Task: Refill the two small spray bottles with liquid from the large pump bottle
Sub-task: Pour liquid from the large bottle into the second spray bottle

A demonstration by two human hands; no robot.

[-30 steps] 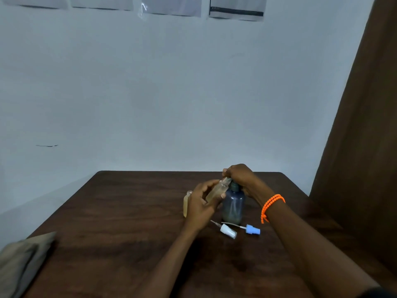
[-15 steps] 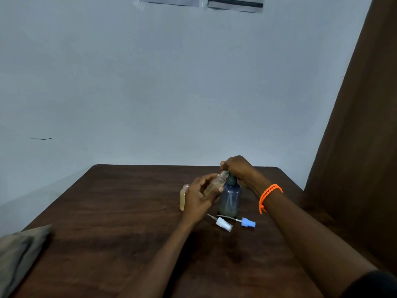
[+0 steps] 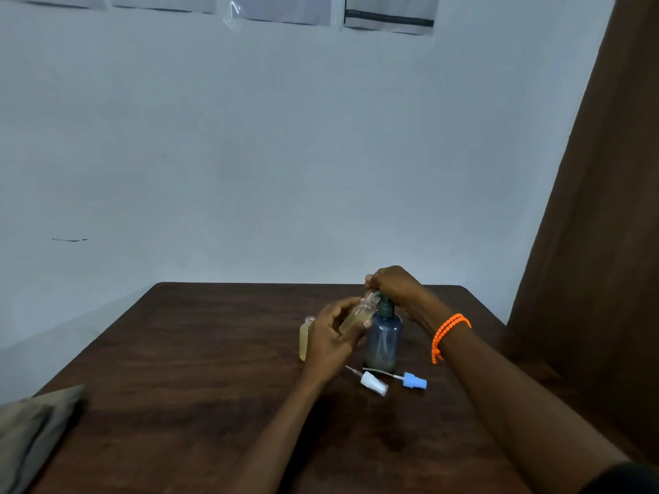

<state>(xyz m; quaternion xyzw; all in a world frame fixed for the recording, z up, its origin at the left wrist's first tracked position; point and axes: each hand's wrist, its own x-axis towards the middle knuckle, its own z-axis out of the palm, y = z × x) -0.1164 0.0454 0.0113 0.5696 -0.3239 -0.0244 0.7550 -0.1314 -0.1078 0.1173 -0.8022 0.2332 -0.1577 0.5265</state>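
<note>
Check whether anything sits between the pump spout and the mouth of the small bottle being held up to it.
Nothing visible does. The left hand tilts the small clear bottle of yellowish liquid, uncapped, to the spout of the grey-blue pump bottle, which the right hand covers. Both spray caps lie on the table.

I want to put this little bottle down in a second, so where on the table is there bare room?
Bare wood lies between the cloth and your left hand, and along the table's far edge. It is crowded around the pump bottle: the standing spray bottle, white sprayer and blue sprayer.
</note>
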